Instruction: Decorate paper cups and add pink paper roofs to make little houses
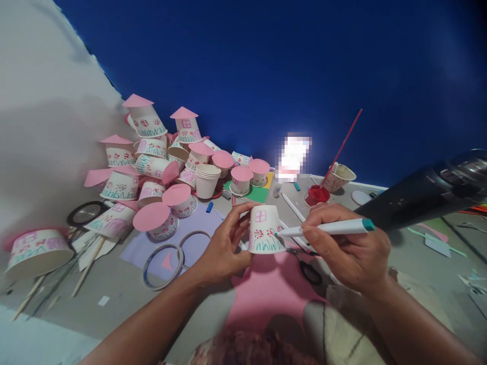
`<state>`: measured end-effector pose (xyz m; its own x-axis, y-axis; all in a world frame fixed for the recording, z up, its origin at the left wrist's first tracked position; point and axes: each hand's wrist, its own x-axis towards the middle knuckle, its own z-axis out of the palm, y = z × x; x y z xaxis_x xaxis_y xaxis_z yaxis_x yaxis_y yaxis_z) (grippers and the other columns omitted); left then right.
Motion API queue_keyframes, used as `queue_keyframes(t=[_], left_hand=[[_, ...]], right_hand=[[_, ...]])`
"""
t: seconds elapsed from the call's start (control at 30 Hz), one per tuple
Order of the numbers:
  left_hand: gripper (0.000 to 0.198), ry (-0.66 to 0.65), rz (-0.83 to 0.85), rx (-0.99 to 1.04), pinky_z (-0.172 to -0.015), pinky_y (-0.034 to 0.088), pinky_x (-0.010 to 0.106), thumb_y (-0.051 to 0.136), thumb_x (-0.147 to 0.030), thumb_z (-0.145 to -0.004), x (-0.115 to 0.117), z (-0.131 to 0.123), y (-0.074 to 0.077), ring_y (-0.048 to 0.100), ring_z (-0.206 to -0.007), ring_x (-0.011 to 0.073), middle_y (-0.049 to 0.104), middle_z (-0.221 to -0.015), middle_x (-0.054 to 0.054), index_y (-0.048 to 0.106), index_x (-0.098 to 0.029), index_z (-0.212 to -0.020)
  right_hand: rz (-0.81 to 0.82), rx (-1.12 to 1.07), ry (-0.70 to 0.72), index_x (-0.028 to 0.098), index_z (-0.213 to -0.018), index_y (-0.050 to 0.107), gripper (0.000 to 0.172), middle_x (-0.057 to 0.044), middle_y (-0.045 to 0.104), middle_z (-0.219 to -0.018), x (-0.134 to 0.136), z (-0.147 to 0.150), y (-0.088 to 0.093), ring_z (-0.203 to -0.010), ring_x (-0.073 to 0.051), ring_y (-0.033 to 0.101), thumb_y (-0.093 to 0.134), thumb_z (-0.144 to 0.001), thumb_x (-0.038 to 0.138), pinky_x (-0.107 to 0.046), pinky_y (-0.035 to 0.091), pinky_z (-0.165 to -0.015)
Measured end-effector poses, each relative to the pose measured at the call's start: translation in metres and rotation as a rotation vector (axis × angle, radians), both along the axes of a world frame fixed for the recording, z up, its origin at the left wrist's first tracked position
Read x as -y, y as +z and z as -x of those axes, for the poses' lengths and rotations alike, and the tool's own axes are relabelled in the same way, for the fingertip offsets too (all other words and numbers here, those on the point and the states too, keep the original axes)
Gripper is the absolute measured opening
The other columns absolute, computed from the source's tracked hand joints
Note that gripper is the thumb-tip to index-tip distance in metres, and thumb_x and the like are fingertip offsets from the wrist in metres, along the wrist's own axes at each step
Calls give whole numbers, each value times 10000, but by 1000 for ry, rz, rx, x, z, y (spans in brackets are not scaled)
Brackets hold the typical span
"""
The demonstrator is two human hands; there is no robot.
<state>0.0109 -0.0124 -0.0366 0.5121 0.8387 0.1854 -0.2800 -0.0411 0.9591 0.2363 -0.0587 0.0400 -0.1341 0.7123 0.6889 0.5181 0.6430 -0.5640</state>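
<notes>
My left hand (224, 248) is closed round an upside-down white paper cup (264, 228) that bears a pink window, red flowers and teal grass strokes. My right hand (348, 246) grips a white marker with a teal end (329, 228), its tip touching the lower right edge of the cup. Both hands are over a pink paper sheet (270, 294). Black-handled scissors (308, 268) lie on the sheet just under the right hand.
A heap of decorated cups with pink round lids (152, 162) fills the back left. A stack of plain cups (207, 180), wire rings (169, 258), a red paint pot (317, 194), a cup with a red stick (338, 177) and a black cylinder (429, 190) stand around.
</notes>
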Motion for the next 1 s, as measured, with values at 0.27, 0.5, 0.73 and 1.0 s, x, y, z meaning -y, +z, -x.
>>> queue_keyframes(t=[0.27, 0.5, 0.73, 1.0], left_hand=[[827, 2, -2, -10, -1201, 455, 491, 734, -2, -654, -1, 0, -1, 545, -1442, 335, 541, -1543, 97, 535, -313, -1394], [825, 23, -25, -26, -1243, 399, 508, 724, 3, -661, 1, -1, -1, 531, -1450, 324, 532, -1544, 96, 534, -305, -1403], [869, 18, -25, -30, -1253, 379, 507, 658, 44, -612, 1, -1, 1, 511, -1463, 322, 533, -1535, 83, 538, -305, -1399], [885, 20, -60, -31, -1248, 388, 494, 634, 55, -601, 1, -1, -1, 496, -1474, 328, 516, -1549, 85, 543, -301, -1406]], right_hand=[[-18, 8, -38, 233, -865, 677, 114, 18, 740, -752, 1, -2, 4, -599, -130, 671, 697, -924, 138, -246, 500, -529], [8, -2, 22, 232, -880, 692, 115, 4, 733, -756, 0, 1, 0, -602, -145, 664, 685, -931, 129, -272, 523, -546], [14, 1, 4, 237, -885, 689, 127, 19, 730, -775, 2, 0, -1, -622, -132, 663, 692, -928, 118, -256, 512, -552], [12, 1, 7, 235, -881, 687, 124, 28, 727, -755, 1, 1, -1, -603, -124, 661, 696, -926, 119, -247, 516, -551]])
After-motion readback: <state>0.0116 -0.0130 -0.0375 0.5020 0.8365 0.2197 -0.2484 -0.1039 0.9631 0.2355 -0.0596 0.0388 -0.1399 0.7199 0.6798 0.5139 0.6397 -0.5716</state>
